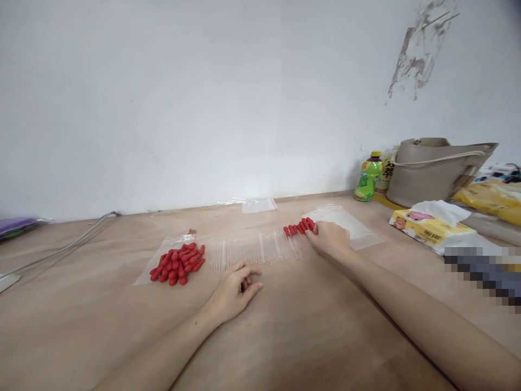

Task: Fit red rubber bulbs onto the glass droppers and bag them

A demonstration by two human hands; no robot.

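Note:
My left hand [236, 290] rests on the table just below a row of thin clear glass tubes [240, 252], fingers loosely bent and thumb apart, with nothing in it. At the row's right end, several tubes carry red rubber bulbs [299, 226], making droppers. My right hand [330, 239] is closed there, thumb and fingers pinching a dropper at the end of the row; its grip is partly hidden. A pile of loose red rubber bulbs [177, 263] lies on a clear plastic bag [144, 271] to the left.
Another clear bag [360, 225] lies beyond my right hand, and a small one [258, 205] by the wall. At right stand a green drink bottle [367, 178], a grey-beige bag [425, 174] and a yellow tissue pack [431, 231]. A grey cable [77, 239] crosses the left side.

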